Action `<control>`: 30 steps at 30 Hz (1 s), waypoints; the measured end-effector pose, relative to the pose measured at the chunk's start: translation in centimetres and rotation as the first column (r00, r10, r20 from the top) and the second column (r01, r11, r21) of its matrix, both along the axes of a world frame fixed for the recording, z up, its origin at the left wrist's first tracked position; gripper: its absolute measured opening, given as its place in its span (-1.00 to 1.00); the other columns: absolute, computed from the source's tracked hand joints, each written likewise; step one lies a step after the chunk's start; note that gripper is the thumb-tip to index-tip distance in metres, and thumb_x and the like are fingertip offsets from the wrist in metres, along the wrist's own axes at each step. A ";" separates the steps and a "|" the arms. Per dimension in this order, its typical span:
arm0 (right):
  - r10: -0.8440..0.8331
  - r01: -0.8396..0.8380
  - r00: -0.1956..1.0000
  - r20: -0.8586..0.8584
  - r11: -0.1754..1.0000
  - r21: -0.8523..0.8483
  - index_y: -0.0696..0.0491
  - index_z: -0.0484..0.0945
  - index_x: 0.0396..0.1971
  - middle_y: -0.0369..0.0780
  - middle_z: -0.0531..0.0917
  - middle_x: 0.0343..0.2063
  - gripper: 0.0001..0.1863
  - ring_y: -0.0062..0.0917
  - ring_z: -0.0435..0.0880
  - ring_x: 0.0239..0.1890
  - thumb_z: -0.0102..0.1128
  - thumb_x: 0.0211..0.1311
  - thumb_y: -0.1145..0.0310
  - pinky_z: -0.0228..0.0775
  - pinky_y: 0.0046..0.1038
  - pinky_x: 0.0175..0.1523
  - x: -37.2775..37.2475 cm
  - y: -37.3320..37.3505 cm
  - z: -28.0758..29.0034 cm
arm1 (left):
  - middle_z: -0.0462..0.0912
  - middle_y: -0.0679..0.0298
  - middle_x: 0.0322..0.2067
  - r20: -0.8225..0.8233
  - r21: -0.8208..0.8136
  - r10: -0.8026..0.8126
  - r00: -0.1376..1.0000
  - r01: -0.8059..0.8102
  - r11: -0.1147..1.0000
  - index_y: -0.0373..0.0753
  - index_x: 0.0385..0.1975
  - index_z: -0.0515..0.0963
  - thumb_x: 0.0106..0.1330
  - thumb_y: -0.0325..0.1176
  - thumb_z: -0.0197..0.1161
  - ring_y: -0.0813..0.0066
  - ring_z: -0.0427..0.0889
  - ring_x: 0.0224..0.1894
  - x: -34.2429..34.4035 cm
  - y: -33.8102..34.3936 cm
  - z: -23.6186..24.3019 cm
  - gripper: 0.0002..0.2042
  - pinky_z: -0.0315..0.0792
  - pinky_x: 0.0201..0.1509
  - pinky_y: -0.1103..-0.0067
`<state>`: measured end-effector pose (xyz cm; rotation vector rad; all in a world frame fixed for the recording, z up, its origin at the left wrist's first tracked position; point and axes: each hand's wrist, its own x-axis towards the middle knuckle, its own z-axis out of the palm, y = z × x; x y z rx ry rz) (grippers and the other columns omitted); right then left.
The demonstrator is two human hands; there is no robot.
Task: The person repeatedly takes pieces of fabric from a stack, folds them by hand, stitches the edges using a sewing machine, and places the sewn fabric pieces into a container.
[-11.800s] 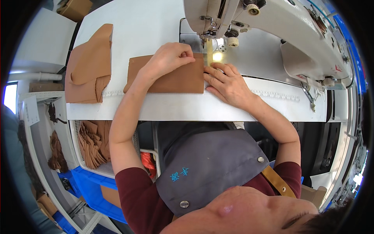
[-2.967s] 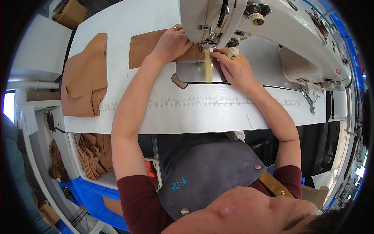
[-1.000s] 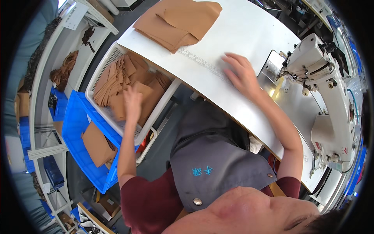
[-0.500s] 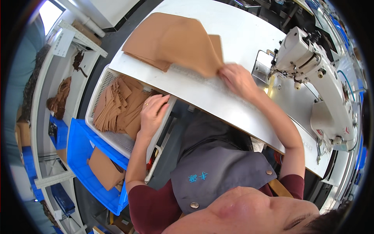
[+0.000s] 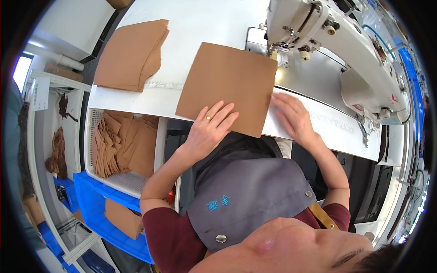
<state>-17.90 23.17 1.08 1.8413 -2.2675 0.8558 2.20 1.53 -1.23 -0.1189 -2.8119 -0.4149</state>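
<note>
Cloth [image 5: 230, 82], a brown, near-square panel, lies on the table [image 5: 200, 22], its far right corner close by the sewing machine [image 5: 318, 27]. We judge the step in hand to be squaring the panel; the next move would call for lining up an edge and keeping the cloth flat. We find the left hand [image 5: 207, 136] resting on it, fingers slightly spread; the right hand [image 5: 293, 116] is at its right edge, blurred, and we cannot tell whether it pinches. We note a smooth surface, no visible creases.
</note>
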 end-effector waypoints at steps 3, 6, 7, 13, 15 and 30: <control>-0.048 0.049 0.987 -0.153 0.999 0.001 0.13 0.57 -0.03 -0.17 0.59 0.06 -0.64 -0.28 0.56 0.05 0.24 0.12 0.50 0.40 -0.30 0.10 -2.3 -1.3 -0.6 | 0.45 0.24 0.23 -0.042 0.046 0.053 0.998 -0.051 0.998 -0.18 0.09 0.52 0.06 -0.44 0.37 0.19 0.39 0.28 0.7 0.8 -0.5 -0.50 0.34 0.24 0.19; 0.021 -0.008 0.980 -0.196 0.998 0.066 0.15 0.57 0.00 -0.20 0.57 0.10 -0.61 -0.29 0.53 0.08 0.24 0.12 0.48 0.39 -0.29 0.12 -2.9 -2.6 -1.3 | 0.55 0.28 0.14 -0.090 0.089 0.142 0.986 -0.134 0.987 -0.20 -0.05 0.61 0.07 -0.47 0.37 0.23 0.44 0.25 1.3 1.6 -1.1 -0.62 0.32 0.25 0.20; 0.035 -0.023 0.975 -0.219 0.998 0.056 0.14 0.58 -0.01 -0.22 0.57 0.10 -0.61 -0.31 0.54 0.07 0.25 0.11 0.46 0.40 -0.29 0.11 -3.1 -2.8 -1.4 | 0.58 0.30 0.11 -0.140 0.120 0.158 0.977 -0.142 0.983 -0.19 -0.10 0.63 0.09 -0.47 0.37 0.26 0.45 0.25 1.4 1.8 -1.0 -0.68 0.28 0.28 0.18; 0.026 -0.032 0.977 -0.210 0.999 -0.029 0.11 0.62 -0.09 -0.19 0.60 0.04 -0.65 -0.34 0.55 0.05 0.27 0.06 0.46 0.39 -0.33 0.10 -3.0 -2.9 -1.8 | 0.64 0.40 -0.06 -0.305 -0.119 0.238 0.922 -0.285 0.951 -0.09 -0.30 0.65 0.16 -0.40 0.34 0.45 0.49 0.20 -2.0 -0.5 4.6 -0.88 0.05 0.39 0.12; 0.016 -0.023 0.982 -0.188 0.999 -0.034 0.10 0.63 -0.09 -0.18 0.59 0.03 -0.65 -0.34 0.54 0.06 0.27 0.04 0.47 0.39 -0.33 0.10 -3.1 -2.8 -1.8 | 0.66 0.38 -0.12 -0.255 -0.268 0.181 0.950 -0.250 0.931 -0.15 -0.28 0.65 0.21 -0.40 0.30 0.42 0.51 0.14 -5.9 -2.1 6.7 -0.89 0.12 0.35 0.22; -0.119 0.150 0.982 -0.149 0.964 0.221 0.08 0.32 0.22 -0.12 0.57 0.06 -0.34 -0.23 0.66 -0.22 0.09 0.00 0.65 0.56 -0.28 -0.18 -6.2 -9.8 -1.1 | 0.54 0.35 -0.42 0.262 0.573 -0.175 0.949 -0.007 0.820 -0.31 -0.45 0.62 0.19 -0.42 0.34 0.58 0.45 -0.40 -13.4 -8.5 3.2 -0.90 0.34 -0.29 0.62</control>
